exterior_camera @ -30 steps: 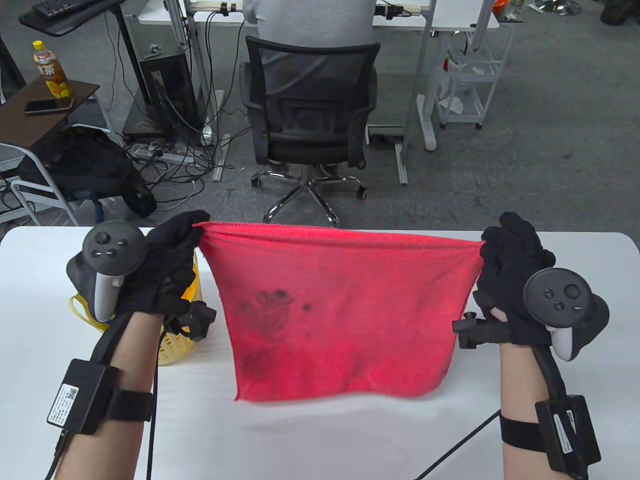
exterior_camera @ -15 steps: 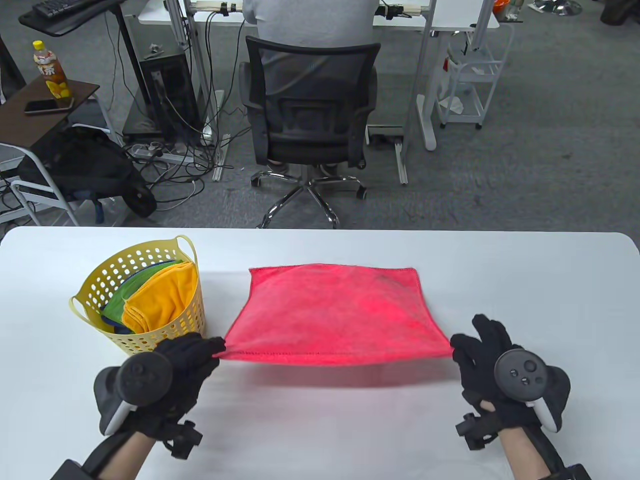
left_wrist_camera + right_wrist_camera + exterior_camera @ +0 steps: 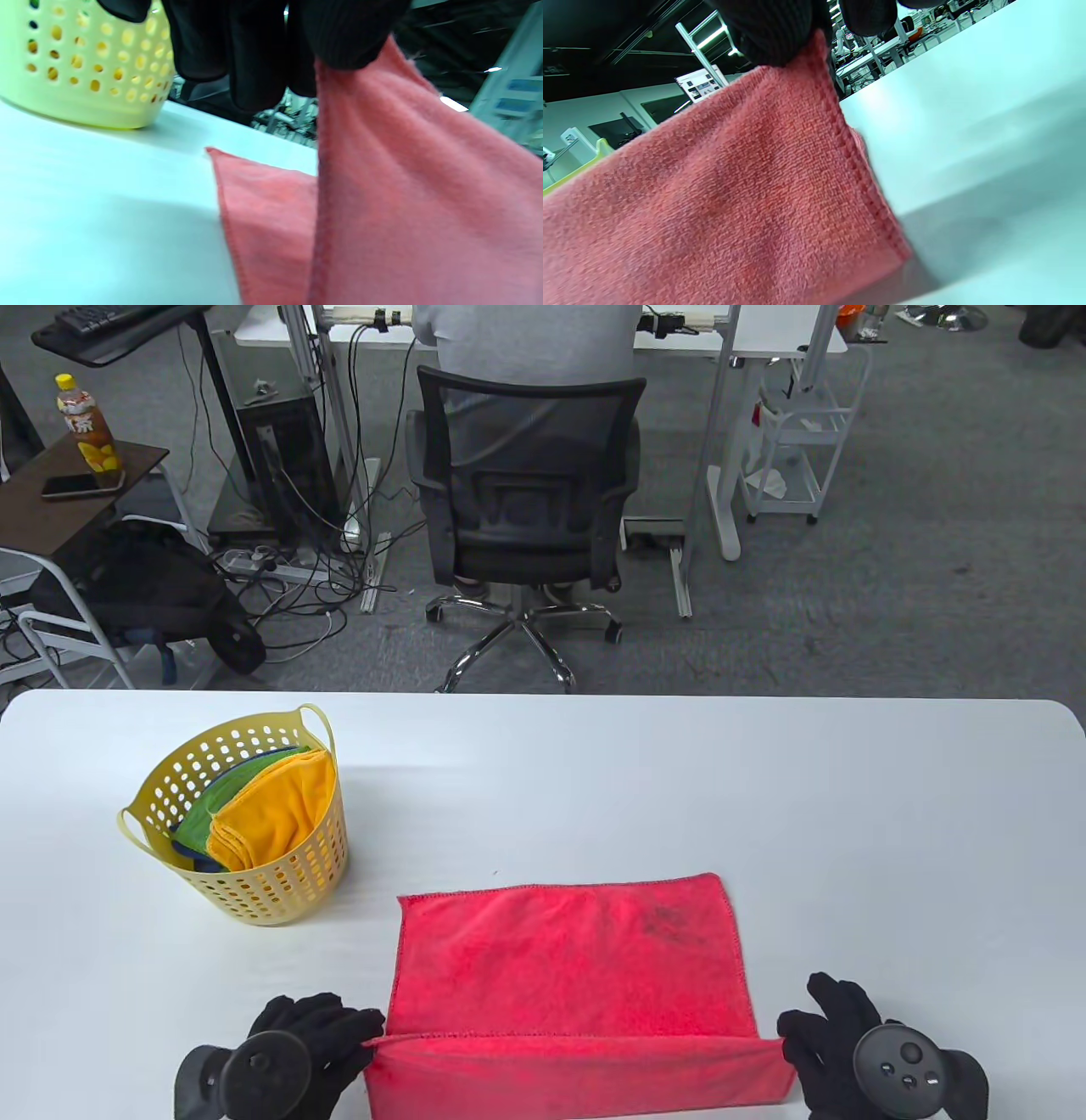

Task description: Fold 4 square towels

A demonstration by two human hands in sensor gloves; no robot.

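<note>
Towel (image 3: 564,967) on table (image 3: 848,814), near front edge. Basket (image 3: 280,882) behind-left of towel; more towels (image 3: 263,814) inside basket.

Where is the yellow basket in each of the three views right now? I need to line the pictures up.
Table view: yellow basket left of centre, behind the left hand.
Left wrist view: basket at top left.
Right wrist view: only a yellow sliver at the left edge, likely its rim.
Shared landmark: the red towel, pinched by the right hand too.

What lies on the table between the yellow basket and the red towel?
Nothing: in the table view only bare white table separates the yellow basket from the red towel; they do not touch.
</note>
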